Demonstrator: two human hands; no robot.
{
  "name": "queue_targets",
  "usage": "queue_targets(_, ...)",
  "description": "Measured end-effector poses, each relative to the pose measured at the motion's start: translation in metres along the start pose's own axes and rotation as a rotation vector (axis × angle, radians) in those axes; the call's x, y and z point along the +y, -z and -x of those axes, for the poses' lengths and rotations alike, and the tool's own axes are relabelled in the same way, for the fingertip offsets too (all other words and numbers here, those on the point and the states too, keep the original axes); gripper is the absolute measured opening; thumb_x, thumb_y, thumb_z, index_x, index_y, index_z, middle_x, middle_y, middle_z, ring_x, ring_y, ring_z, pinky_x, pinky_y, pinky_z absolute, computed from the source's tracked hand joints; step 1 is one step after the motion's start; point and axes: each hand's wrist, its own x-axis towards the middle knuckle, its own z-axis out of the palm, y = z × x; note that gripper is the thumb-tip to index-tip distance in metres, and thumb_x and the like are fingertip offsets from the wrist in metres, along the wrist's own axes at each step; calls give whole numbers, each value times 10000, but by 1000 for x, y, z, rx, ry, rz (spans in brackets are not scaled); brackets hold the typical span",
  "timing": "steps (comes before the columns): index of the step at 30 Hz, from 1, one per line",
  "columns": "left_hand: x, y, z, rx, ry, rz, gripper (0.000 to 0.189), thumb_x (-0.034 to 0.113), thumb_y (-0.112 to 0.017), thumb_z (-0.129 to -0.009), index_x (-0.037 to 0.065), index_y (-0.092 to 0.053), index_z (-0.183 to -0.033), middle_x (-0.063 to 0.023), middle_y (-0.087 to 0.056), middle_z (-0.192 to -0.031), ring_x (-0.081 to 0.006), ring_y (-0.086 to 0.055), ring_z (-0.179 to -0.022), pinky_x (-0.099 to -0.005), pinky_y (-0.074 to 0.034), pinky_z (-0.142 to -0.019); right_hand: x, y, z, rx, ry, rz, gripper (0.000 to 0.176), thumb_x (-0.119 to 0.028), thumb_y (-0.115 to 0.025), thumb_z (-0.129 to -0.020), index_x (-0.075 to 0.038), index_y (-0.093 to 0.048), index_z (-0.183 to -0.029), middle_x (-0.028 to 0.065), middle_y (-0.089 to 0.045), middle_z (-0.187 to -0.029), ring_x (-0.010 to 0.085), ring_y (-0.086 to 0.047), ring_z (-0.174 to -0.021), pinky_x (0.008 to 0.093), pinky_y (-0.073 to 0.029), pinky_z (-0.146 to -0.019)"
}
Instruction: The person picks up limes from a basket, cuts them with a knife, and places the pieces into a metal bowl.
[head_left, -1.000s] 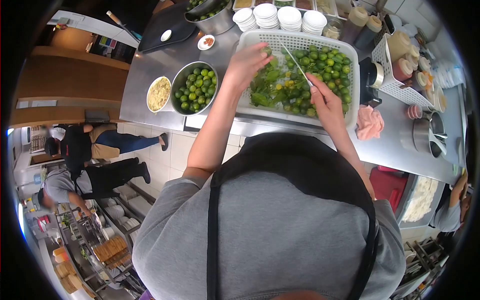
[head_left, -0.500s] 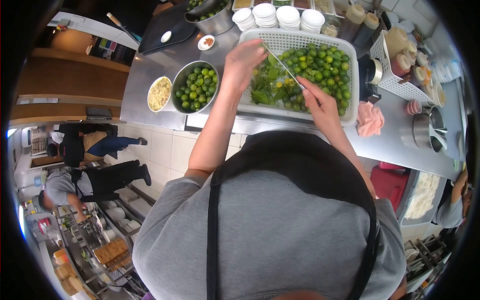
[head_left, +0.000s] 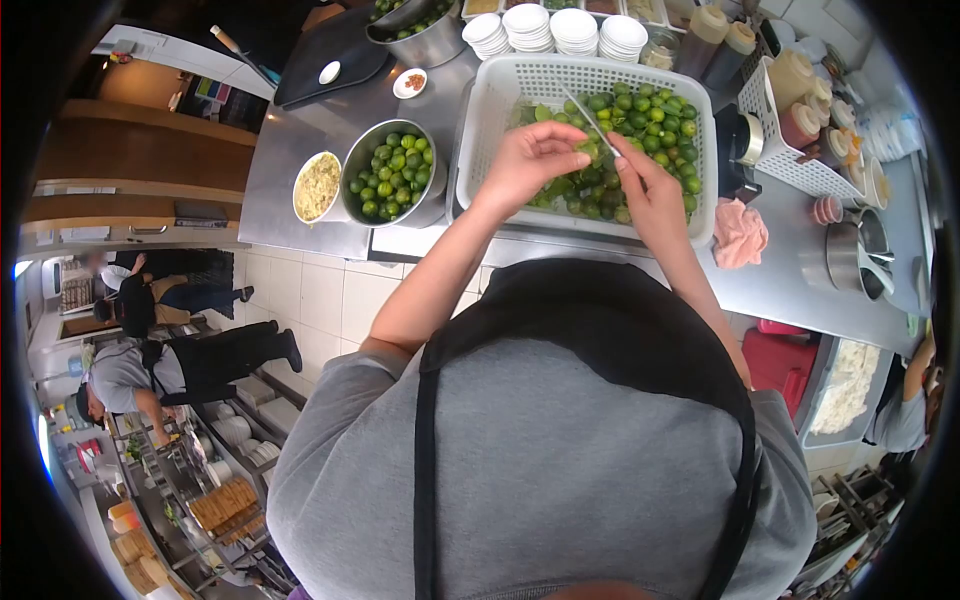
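Note:
My right hand (head_left: pixel 648 190) is wrapped round a knife (head_left: pixel 587 112), its narrow blade slanting up and left over the white perforated basket (head_left: pixel 485 90). Beside it, my left hand (head_left: pixel 540 168) has thumb and fingers drawn together close to the knife's lower end. Something green shows at its fingertips; I cannot tell whether it is a leaf or a lime. Small green limes (head_left: pixel 665 130) fill the right side of the basket, with loose green leaves under and around my hands. A metal bowl (head_left: pixel 440 190) left of the basket holds more limes.
Left of the bowl stands a dish of pale chopped food (head_left: pixel 318 188). Stacked white bowls (head_left: pixel 575 32) line the back. A pink cloth (head_left: pixel 740 233) and a basket of bottles (head_left: pixel 800 165) are at the right. Co-workers (head_left: pixel 135 375) stand across the aisle at left.
My left hand has come down and right from the knife's tip toward my right hand, its fingers now pinched. The knife stands steeper. The basket has shifted slightly left.

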Motion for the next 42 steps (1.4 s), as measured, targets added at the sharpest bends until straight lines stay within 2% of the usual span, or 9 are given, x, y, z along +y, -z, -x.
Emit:
queue_targets(3,-8,13,-14,111,1,72,245,42,-656,-778,41,-623,-1020,-23,-644,-873,-88,-595,-783,-231,-480,-715,-6,4,2,16,-5,-23,278,-182,-514,-902,-95,-581,-1157,147,-641,-1004,227,-625,-828,279,-462,-748)
queue_targets(5,-12,31,-24,272,-159,82,245,20,-638,-792,7,-606,-1035,-57,-633,-898,-123,-598,-812,-261,-490,-760,-10,5,7,-76,-18,-130,283,-175,-516,-901,-89,-576,-1163,147,-639,-1014,215,-622,-839,273,-457,-756)
queue_targets(13,-7,38,-28,298,-237,121,215,4,-635,-795,-46,-577,-995,-97,-623,-913,-149,-602,-828,-289,-496,-794,-12,0,10,-129,-46,-123,286,-169,-513,-902,-73,-569,-1166,149,-642,-997,190,-609,-801,270,-454,-735)
queue_targets(18,-14,35,-33,346,-236,54,238,70,-699,-751,-6,-624,-964,-45,-631,-872,-104,-577,-807,-229,-456,-726,-12,0,11,-123,-48,-107,282,-172,-517,-901,-79,-574,-1162,150,-648,-921,178,-566,-678,270,-447,-653)
queue_targets(25,-11,15,-21,246,-142,5,200,17,-650,-780,-25,-596,-967,-73,-631,-898,-131,-599,-818,-280,-474,-801,-14,-1,2,-98,-61,-71,272,-154,-529,-888,-96,-589,-1147,145,-631,-796,165,-514,-589,273,-426,-583)
queue_targets(27,-4,16,-19,126,-87,326,177,39,-637,-796,-24,-594,-955,-83,-631,-915,-145,-600,-842,-286,-481,-820,-12,-2,2,-91,-45,-81,271,-152,-530,-887,-98,-591,-1145,143,-628,-787,168,-514,-585,273,-425,-582)
queue_targets(34,-13,51,-48,185,58,694,268,46,-513,-869,-95,-480,-1095,-152,-513,-1086,-249,-530,-1006,-356,-466,-902,4,2,4,-39,-10,-17,266,-164,-532,-886,-115,-599,-1139,150,-642,-850,191,-574,-637,273,-444,-620)
queue_targets(38,-44,67,-85,101,67,669,259,82,-552,-846,-48,-537,-1069,-127,-591,-979,-253,-571,-945,-329,-483,-868,14,12,2,22,-95,20,271,-192,-535,-888,-122,-597,-1142,138,-653,-925,178,-609,-700,268,-457,-656)
queue_targets(42,-74,36,-111,106,223,-479,273,190,-685,-744,5,-646,-941,-95,-666,-852,-190,-622,-765,-329,-497,-733,12,18,0,-12,-189,75,276,-200,-534,-889,-123,-592,-1148,130,-652,-970,172,-624,-744,264,-463,-674)
